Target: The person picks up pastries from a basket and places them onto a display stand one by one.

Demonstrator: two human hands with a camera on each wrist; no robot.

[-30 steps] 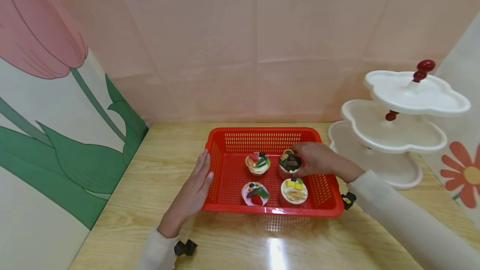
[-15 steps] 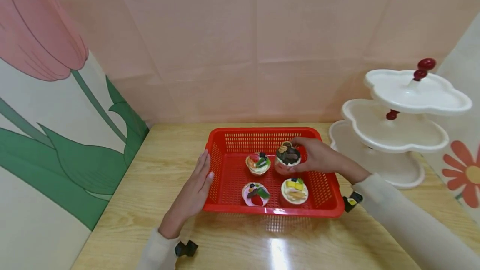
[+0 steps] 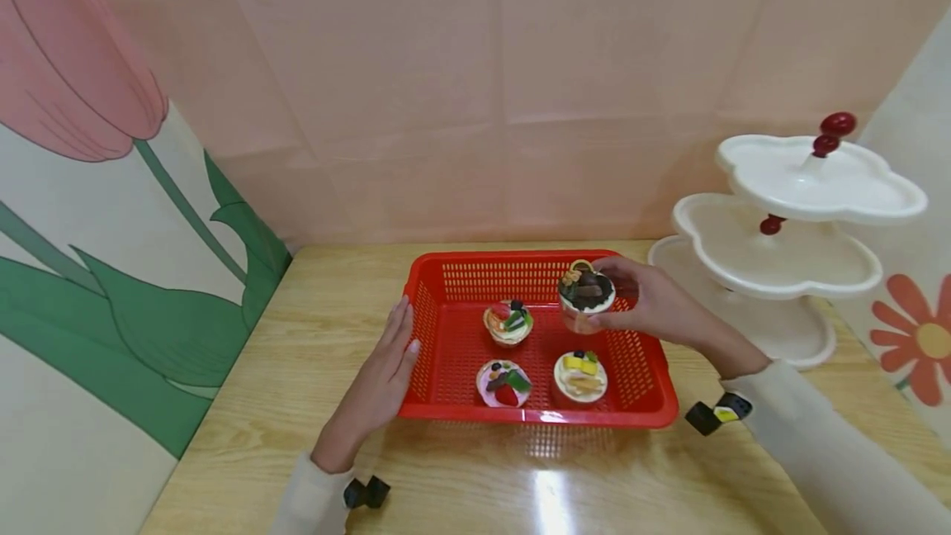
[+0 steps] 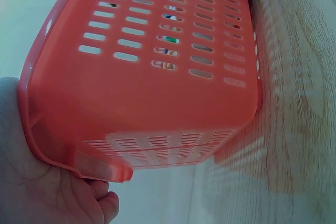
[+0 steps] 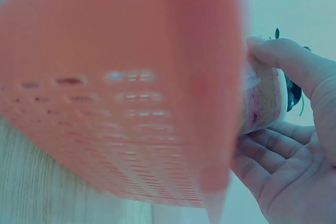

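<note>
Tabletop (image 3: 297, 353), left hand (image 3: 377, 380) apparently flat at basket edge (image 3: 475, 414), right hand (image 3: 654, 302) round cupcake (image 3: 584, 293) aloft

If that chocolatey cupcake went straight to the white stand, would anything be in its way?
Maybe: the red basket's right wall is between the chocolatey cupcake and the white stand. The right hand gripping it is there too. I can't tell if the cupcake's bottom clears that wall.

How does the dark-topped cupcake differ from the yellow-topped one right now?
The dark-topped cupcake is gripped and held up by the right hand; the yellow-topped cupcake sits in the red basket, untouched by the hands. The first is covered with dark pieces; the second shows yellow chunks and tan pieces on cream. Both are round, with a pale ring around the topping.
</note>
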